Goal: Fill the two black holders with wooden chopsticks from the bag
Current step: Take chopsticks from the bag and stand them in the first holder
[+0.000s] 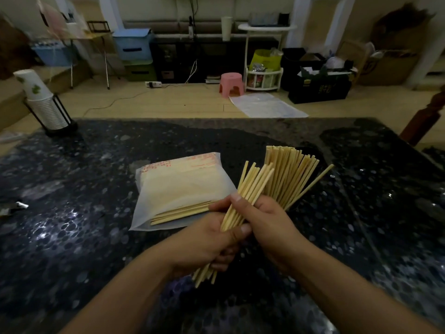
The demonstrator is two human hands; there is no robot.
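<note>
Bundle of chopsticks clamped in both hands: left hand low on the shafts, right hand higher, likely squaring ends before loading. Bag flat mid-worktop, mouth toward near edge. Behind right hand, fanned chopsticks upright, holder itself hidden.

a stack of paper cups stands at the dark speckled table's far-left corner; a pink stool sits on the floor beyond.

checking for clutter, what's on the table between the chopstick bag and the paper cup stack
Nothing: in the head view the dark table is bare between the bag and the cup stack.
</note>
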